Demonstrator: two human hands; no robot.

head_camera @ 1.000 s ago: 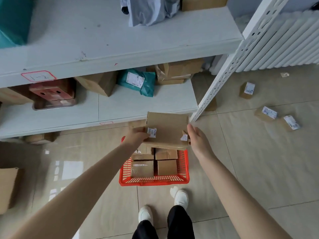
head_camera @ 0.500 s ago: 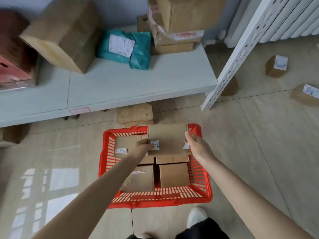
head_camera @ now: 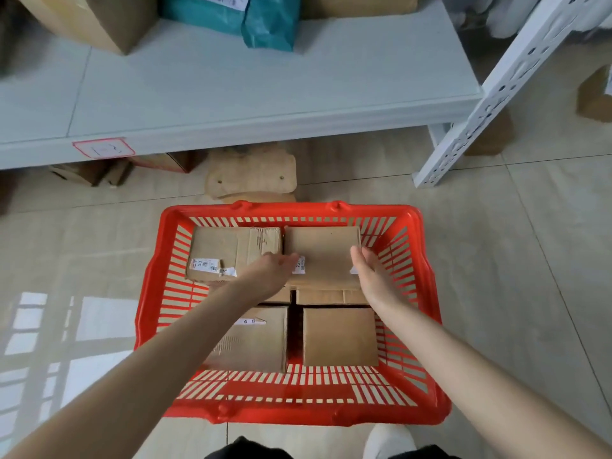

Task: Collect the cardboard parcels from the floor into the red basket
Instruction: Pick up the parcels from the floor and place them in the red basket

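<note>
I see both hands, left hand (head_camera: 270, 271) and right hand (head_camera: 372, 271), open-fingered, flanking the flat parcel (head_camera: 323, 256) mid-frame in the red basket (head_camera: 291, 414), fingertips touching its sides.

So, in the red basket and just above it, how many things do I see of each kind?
red basket: 1
cardboard parcels showing in it: 5 (more may be hidden beneath)
hands: 2, left hand and right hand
Total: 8
</note>
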